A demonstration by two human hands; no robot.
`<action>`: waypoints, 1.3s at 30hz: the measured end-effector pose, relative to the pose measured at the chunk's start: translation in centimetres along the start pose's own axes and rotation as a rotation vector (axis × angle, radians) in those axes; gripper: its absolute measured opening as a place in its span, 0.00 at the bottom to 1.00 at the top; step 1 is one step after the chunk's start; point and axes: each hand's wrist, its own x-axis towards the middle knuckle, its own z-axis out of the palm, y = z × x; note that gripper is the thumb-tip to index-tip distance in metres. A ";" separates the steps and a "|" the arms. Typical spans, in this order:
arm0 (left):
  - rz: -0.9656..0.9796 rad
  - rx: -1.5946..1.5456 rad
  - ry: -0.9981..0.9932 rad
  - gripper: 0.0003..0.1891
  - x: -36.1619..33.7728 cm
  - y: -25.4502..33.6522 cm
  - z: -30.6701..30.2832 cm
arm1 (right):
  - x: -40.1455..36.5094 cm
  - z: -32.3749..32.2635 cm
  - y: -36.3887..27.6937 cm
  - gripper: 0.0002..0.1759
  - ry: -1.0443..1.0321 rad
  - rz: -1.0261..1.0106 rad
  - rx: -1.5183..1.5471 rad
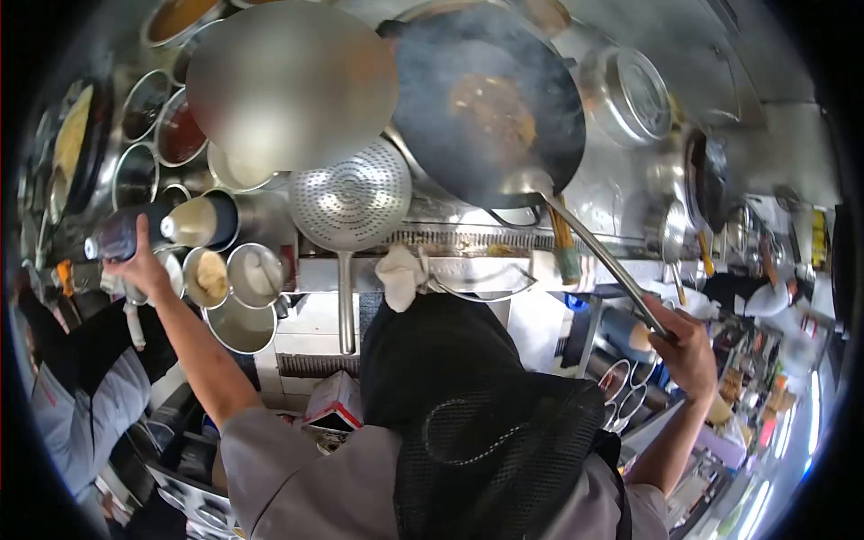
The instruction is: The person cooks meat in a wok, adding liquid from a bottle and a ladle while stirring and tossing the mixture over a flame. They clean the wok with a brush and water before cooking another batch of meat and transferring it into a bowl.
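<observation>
Steam (490, 54) hangs over the big dark wok (423, 148), and from where I stand the long metal ladle (598, 247) slants across its near rim, bowl at the inside edge just beside the brown, wet-looking food (495, 112). The right hand (687, 349) has its fingers wrapped round the far end of the handle, well apart from the wok. That seems the place to take it: the shaft looks stiff and slim, cooler there, I'd guess, though a loaded bowl so far out would pull heavy on the wrist, and grease could make the metal slippery. The left hand (144, 268) is out by the metal pots, fingers round a dark bottle (130, 232) with a pale cap, one digit standing up along its side; how hard they press, I can't tell. The bottle looks light enough for one hand and smooth, perhaps soft-walled, so I'd grip it round the middle without squeezing. The food looks soft and loose, better scooped than pinched.
</observation>
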 end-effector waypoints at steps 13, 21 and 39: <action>-0.060 -0.066 -0.230 0.49 -2.0 -4.3 1.5 | 13.4 16.1 -0.5 0.32 0.248 0.135 0.616; 0.034 -0.004 -0.329 0.47 -2.1 -11.3 0.9 | 13.8 14.3 -1.0 0.32 0.166 0.021 0.798; 0.540 -0.193 -1.186 0.37 -40.7 30.7 8.0 | 16.5 10.8 14.6 0.37 0.365 -0.524 -0.057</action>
